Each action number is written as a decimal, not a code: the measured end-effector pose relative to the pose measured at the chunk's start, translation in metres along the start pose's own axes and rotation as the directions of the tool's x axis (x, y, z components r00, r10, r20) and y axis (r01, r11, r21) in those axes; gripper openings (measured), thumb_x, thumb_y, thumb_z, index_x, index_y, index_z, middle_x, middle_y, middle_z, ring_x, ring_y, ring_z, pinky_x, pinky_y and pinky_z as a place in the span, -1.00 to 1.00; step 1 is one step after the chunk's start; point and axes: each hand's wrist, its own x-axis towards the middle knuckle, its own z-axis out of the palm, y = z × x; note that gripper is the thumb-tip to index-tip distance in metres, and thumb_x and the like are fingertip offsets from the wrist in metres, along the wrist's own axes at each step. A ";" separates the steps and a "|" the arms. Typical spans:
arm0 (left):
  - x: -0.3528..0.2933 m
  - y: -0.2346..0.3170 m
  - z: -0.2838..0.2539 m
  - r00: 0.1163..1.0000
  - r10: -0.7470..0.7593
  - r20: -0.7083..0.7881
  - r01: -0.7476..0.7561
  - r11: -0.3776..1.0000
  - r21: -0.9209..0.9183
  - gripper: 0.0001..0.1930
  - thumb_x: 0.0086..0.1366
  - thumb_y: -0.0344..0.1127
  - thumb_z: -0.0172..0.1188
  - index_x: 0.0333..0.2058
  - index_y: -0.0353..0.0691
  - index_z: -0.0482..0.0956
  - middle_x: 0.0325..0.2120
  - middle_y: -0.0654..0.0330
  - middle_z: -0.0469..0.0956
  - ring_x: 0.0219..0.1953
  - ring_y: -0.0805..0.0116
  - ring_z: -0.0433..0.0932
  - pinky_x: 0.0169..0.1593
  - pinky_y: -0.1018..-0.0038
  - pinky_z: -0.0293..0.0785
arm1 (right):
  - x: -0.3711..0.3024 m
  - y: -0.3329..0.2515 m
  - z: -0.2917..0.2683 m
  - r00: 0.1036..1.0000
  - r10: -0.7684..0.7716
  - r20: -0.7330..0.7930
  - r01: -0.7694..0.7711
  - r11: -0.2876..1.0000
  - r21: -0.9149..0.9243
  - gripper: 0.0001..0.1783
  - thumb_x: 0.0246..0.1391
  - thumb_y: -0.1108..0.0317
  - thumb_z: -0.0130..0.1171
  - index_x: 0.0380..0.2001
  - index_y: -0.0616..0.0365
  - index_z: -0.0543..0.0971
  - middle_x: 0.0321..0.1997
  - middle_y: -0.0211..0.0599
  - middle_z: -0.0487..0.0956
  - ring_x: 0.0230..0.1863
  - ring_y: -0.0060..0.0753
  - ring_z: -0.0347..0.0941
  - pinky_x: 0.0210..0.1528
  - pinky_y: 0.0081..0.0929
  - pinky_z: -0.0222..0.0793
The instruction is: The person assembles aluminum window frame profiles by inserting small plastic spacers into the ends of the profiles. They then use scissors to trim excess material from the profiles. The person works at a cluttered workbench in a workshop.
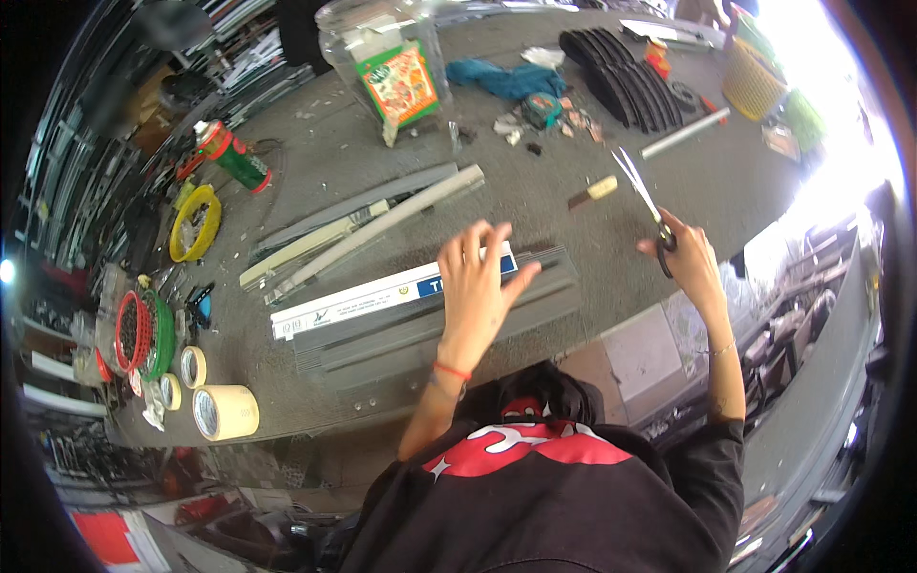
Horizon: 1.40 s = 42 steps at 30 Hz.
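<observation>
My right hand grips a pair of scissors by the black handles. Their blades point away from me and are slightly apart. My left hand, fingers spread and empty, is over a long narrow white box with a blue end; whether it touches the box I cannot tell. Several thin grey strips lie in a flat stack beside the box, on its near side. Left of the scissor tips rests a small scraper or brush with a pale yellow handle.
Behind the box lie long pale profiles. A spray can, yellow basket, tape rolls and red and green baskets stand left. Farther back are a clear plastic tub, blue cloth and black ribbed pieces.
</observation>
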 end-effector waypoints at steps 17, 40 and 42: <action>-0.011 -0.016 -0.027 0.892 0.272 0.361 -0.333 0.935 0.119 -0.14 0.00 0.41 0.13 0.15 -0.10 0.40 -0.36 0.19 0.56 -0.37 0.32 0.58 -0.35 0.46 0.52 | 0.018 -0.005 0.012 0.855 -0.501 0.134 0.472 0.859 0.199 -0.23 -0.13 0.26 0.38 0.20 0.09 0.35 0.09 -0.03 0.42 0.10 0.03 0.37 0.16 -0.18 0.29; -0.019 -0.034 -0.088 0.813 0.076 0.577 -0.219 0.958 0.183 -0.37 0.05 -0.06 0.31 0.06 -0.25 0.40 -0.20 0.10 0.46 -0.15 0.14 0.49 -0.07 0.29 0.47 | 0.033 -0.036 0.096 0.614 -0.789 0.026 0.743 0.589 0.318 -0.60 -0.28 0.45 0.27 -0.22 0.06 0.56 -0.29 -0.41 0.48 -0.18 -0.29 0.36 -0.13 -0.35 0.25; -0.020 -0.039 -0.092 0.807 0.066 0.587 -0.214 0.959 0.187 -0.36 0.05 -0.03 0.30 0.06 -0.23 0.40 -0.18 0.07 0.48 -0.13 0.09 0.49 -0.04 0.27 0.46 | 0.033 -0.036 0.097 0.622 -0.782 0.031 0.728 0.593 0.345 -0.60 -0.31 0.49 0.25 -0.24 0.10 0.58 -0.34 -0.38 0.46 -0.23 -0.26 0.34 -0.11 -0.33 0.25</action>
